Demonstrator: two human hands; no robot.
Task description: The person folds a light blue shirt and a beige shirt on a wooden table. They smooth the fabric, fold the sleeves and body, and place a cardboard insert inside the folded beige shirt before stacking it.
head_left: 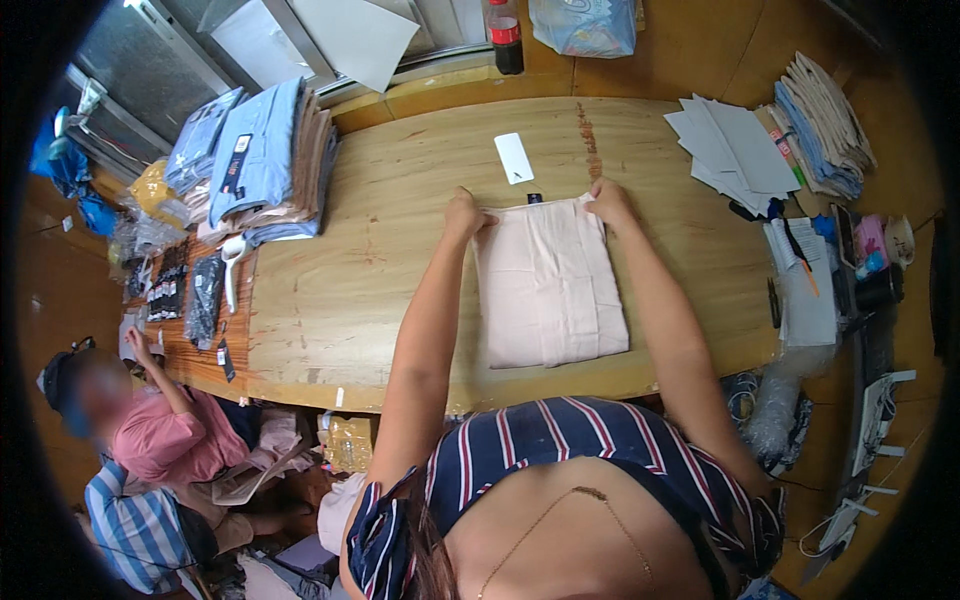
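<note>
A pale pink folded garment (552, 285) lies flat on the wooden table in front of me, in a neat rectangle with creases. My left hand (466, 214) is closed on its far left corner, thumb over the cloth. At the far right corner my right hand (610, 204) pinches the edge the same way. Between the hands, a small dark label (535, 198) shows at the middle of the far edge. Just beyond that edge a white hang tag (513, 158) rests on the tabletop.
Folded blue shirts (262, 150) form a tall stack at the left, beside a white handled tool (233, 272) and plastic-wrapped packets (205, 300). Grey cards (735, 150) and more folded cloth (825, 125) lie far right. A cola bottle (505, 40) stands behind. Another person (165, 435) sits lower left.
</note>
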